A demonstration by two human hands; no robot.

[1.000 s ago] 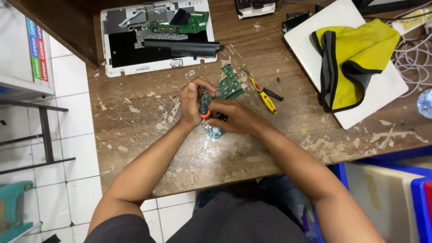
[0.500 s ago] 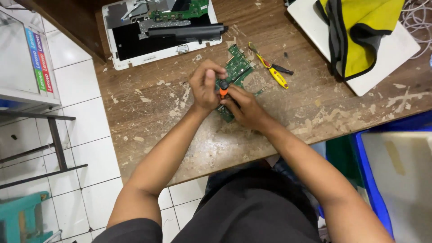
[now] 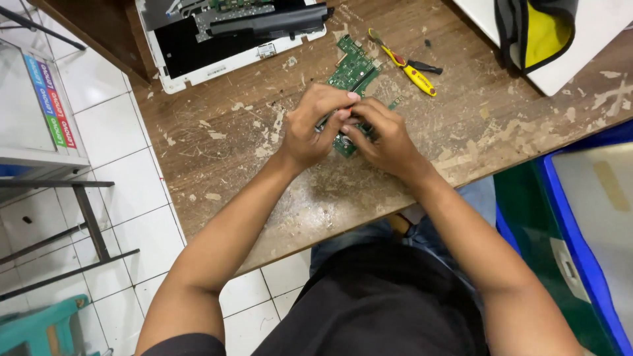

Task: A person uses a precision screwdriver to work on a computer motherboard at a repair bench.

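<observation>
A green circuit board lies on the worn wooden table; its near end sits under my hands. My left hand is curled around a slim dark tool whose tip points at the board. My right hand meets it fingertip to fingertip and pinches the board's near edge. Both hands cover the spot being worked on.
An opened white laptop base lies at the table's far side. A yellow-handled tool rests right of the board. A black-and-yellow bag sits on a white panel. A blue bin stands at the right, a glass cabinet at the left.
My hands have closed in over the board's near end. The orange handle seen between them earlier is now hidden. The view has shifted, so the table's things sit higher in the frame.
</observation>
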